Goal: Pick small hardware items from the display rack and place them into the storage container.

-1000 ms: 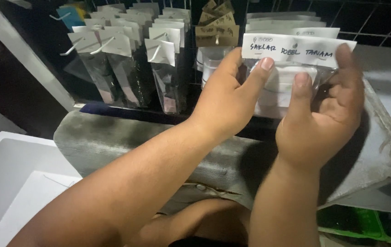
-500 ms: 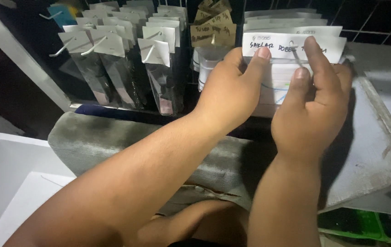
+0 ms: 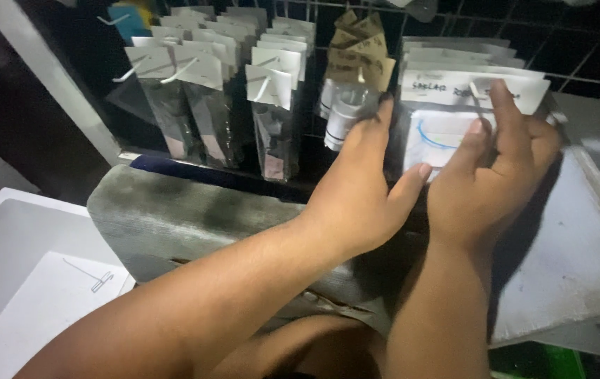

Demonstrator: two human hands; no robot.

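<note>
at the wire display rack (image 3: 581, 77), the clear plastic packet with a white paper header card (image 3: 447, 88) has been lowered; it is pinched by the right hand (image 3: 489, 189), steadied by the open left hand (image 3: 363, 189).

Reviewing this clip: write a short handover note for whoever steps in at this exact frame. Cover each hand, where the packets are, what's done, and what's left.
Left hand: open, laid against the left side of the front packet, thumb under its lower edge.
Right hand: fingers on the white header card at the hook; whether it pinches the card I cannot tell.
Packets: a stack hangs on the wire rack behind the front one; more rows of hanging packets sit to the left.
Done: the front packet is up against its stack.
Left: it looks not fully seated on the hook; probably both hands need to settle it, then let go.
</note>
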